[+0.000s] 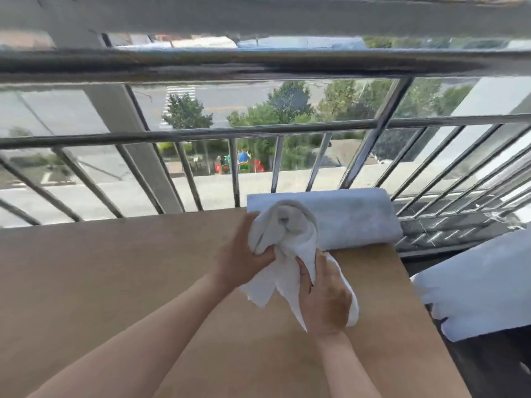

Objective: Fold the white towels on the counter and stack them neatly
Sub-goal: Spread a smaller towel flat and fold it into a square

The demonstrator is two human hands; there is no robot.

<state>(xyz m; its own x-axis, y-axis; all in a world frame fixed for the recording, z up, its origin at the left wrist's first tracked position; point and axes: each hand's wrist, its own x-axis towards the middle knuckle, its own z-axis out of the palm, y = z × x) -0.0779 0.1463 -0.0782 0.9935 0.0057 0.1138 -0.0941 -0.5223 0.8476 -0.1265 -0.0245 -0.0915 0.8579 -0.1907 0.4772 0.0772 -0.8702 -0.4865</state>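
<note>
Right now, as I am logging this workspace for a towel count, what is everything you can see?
Crumpled towel: one, white, held over the counter's right half.
Folded towel: one as far as I can tell, pale white, at the counter's far edge, behind the crumpled one.
Counter: one, tan, across the foreground.
White fabric: one piece, white, right of the counter.
Railing: one, grey metal, beyond the counter.
Trees: several, green, outside past the railing.
Left hand: one, grips the crumpled towel's left side.
Right hand: one, grips its lower right part.
</note>
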